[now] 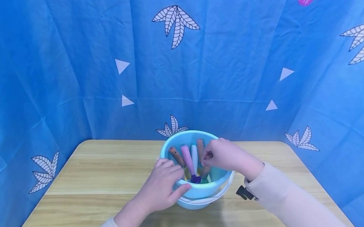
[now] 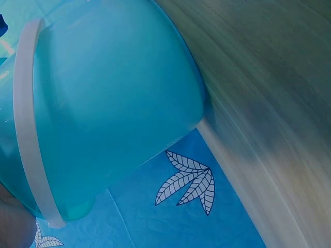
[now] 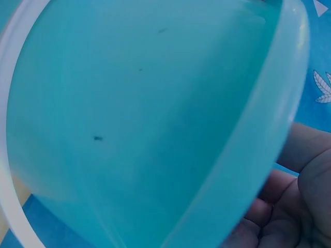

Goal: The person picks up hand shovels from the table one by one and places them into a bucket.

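Note:
A light-blue bucket [image 1: 200,191] stands on the wooden table with several handled items upright inside. My left hand [image 1: 161,186] grips the bucket's rim at the left, the thumb along the front edge. Over the right side of the rim, my right hand [image 1: 226,157] reaches in, its thumb and finger pinching a short brown handle [image 1: 205,172]. Near it stand another brown handle [image 1: 200,147], a pale blue handle [image 1: 194,157], a pink handle [image 1: 186,156] and a reddish-brown handle [image 1: 175,156]. The items' lower ends are mostly hidden. In the right wrist view, curled fingers [image 3: 271,206] show beyond the rim.
The bucket's white carrying handle [image 1: 209,200] hangs down along its front. A blue patterned curtain [image 1: 230,66] surrounds the back and sides of the wood-grain table [image 1: 77,202]. A dark strap buckle [image 1: 244,193] sticks out from the right sleeve.

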{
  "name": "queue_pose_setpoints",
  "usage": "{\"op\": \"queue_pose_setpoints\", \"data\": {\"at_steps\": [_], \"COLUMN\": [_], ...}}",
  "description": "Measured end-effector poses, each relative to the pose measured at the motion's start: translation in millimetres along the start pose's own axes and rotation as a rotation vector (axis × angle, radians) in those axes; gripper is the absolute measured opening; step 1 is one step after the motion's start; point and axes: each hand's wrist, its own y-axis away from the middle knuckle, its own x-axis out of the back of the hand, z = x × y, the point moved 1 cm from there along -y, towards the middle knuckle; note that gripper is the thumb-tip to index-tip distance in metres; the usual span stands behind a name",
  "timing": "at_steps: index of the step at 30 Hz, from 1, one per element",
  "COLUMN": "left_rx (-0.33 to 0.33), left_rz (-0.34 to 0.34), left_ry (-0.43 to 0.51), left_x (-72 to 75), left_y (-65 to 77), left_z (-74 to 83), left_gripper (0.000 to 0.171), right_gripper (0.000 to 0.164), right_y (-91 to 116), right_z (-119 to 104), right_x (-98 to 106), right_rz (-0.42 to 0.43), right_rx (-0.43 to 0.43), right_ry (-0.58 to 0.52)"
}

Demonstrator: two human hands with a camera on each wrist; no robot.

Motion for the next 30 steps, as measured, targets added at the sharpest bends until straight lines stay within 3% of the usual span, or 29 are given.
{"op": "queue_pose_setpoints", "data": {"at_steps": [4, 11, 30], "left_rx": [0.014, 0.019, 0.019], "left_rz": [-0.012, -0.020, -0.033], "left_ry": [0.007, 0.011, 0.010], "left_x": [1.5, 1.5, 2.5], "left_y": [0.5, 1.1, 0.9], "left_z": [-0.1, -0.8, -1.8], "left_gripper": [0.044, 0.044, 0.041], "right_gripper": [0.032, 0.023, 0.027], "right_y": [-5, -13, -32], "right_z": [0, 6, 23], "right_x": [-2, -8, -22], "right_rz": [0.016, 0.069, 0.126], "right_rx": [-0.026, -0.061, -0.012], "right_ry": [-0.006, 0.004, -0.023]}}
